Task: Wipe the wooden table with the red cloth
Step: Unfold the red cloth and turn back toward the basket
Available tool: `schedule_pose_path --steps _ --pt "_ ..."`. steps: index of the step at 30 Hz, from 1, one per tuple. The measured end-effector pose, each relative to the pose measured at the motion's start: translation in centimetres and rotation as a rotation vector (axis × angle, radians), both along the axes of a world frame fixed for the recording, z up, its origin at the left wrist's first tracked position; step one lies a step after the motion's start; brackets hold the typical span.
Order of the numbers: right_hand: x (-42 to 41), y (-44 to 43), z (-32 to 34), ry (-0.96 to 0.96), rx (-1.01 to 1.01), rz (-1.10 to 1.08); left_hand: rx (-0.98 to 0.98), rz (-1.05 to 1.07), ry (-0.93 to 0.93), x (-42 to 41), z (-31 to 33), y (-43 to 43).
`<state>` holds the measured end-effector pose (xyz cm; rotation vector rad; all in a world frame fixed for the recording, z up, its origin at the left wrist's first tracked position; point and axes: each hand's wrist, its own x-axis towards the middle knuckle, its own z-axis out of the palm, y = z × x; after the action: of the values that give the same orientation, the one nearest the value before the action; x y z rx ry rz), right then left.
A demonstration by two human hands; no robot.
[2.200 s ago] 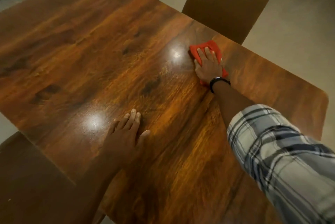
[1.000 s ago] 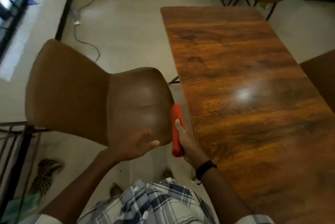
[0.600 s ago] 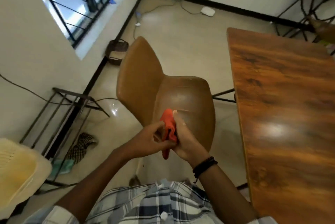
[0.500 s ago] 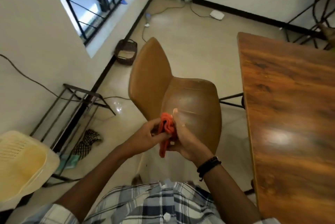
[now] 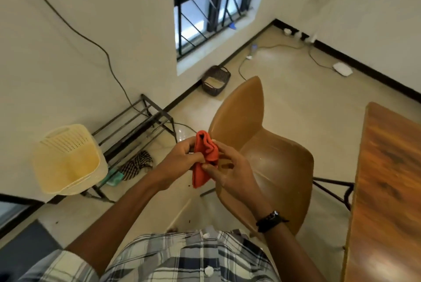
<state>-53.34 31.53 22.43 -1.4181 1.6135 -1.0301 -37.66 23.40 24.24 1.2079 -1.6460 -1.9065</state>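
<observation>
The red cloth (image 5: 204, 158) hangs bunched between both hands, in the air to the left of the wooden table (image 5: 387, 190). My left hand (image 5: 182, 158) pinches its left side with curled fingers. My right hand (image 5: 230, 167) pinches its right side between thumb and fingertips; a black band sits on that wrist. Only the table's left edge shows, at the far right of the view. Both hands are well away from the tabletop.
A brown chair (image 5: 257, 145) stands right behind my hands, between me and the table. A yellow plastic basket (image 5: 66, 158) sits on a black metal rack (image 5: 136, 126) by the wall. A dark small basket (image 5: 215, 80) and cables lie on the floor.
My right hand lifted the cloth off the table and I turned left, away from it. My left hand joined and both hands now bunch the cloth in the air.
</observation>
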Motion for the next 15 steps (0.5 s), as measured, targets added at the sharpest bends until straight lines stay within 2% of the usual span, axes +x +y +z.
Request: schedule_pose_path --steps 6,12,15 --pt "-1.1 -2.1 -0.3 -0.080 -0.059 0.062 -0.120 0.109 -0.076 0.0 0.5 -0.2" --pt "-2.7 -3.6 -0.3 -0.001 -0.077 0.057 -0.283 0.194 -0.213 1.7 0.2 0.7" --pt "-3.4 -4.8 -0.8 0.129 -0.112 0.084 -0.384 0.252 -0.304 3.6 -0.3 1.1"
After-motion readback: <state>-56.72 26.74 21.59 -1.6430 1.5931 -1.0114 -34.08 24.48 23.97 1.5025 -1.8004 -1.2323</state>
